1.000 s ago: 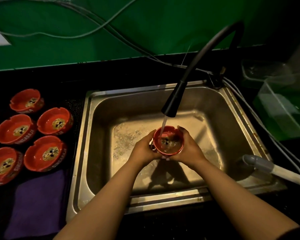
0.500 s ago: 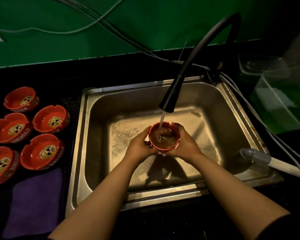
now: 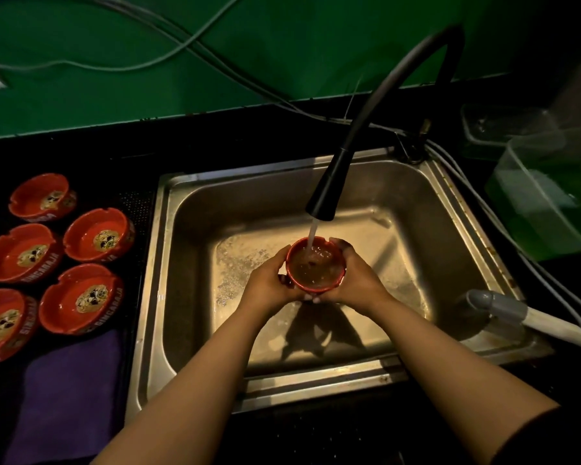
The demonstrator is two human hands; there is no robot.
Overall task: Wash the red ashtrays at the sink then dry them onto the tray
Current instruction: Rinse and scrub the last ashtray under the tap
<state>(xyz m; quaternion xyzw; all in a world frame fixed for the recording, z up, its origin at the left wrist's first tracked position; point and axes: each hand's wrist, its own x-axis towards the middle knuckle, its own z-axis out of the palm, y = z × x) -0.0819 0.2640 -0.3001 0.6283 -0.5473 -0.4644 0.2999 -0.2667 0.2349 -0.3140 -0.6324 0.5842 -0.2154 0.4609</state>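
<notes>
Item: red ashtray (image 3: 316,266), cupped over the steel sink (image 3: 450,209) between left hand (image 3: 269,283) and right hand (image 3: 358,280), fingers of both curled round its wall. Change: bowl now brim-full of murky water under the black tap (image 3: 326,186), where a second ago its bottom print showed; rinse under way, drying not yet due. Five more ashtrays (image 3: 81,298) wait left, beside a purple cloth (image 3: 67,391). Obscured: fingertips beneath the bowl; nearest ashtray cut by the frame; tray not identifiable in the dark
</notes>
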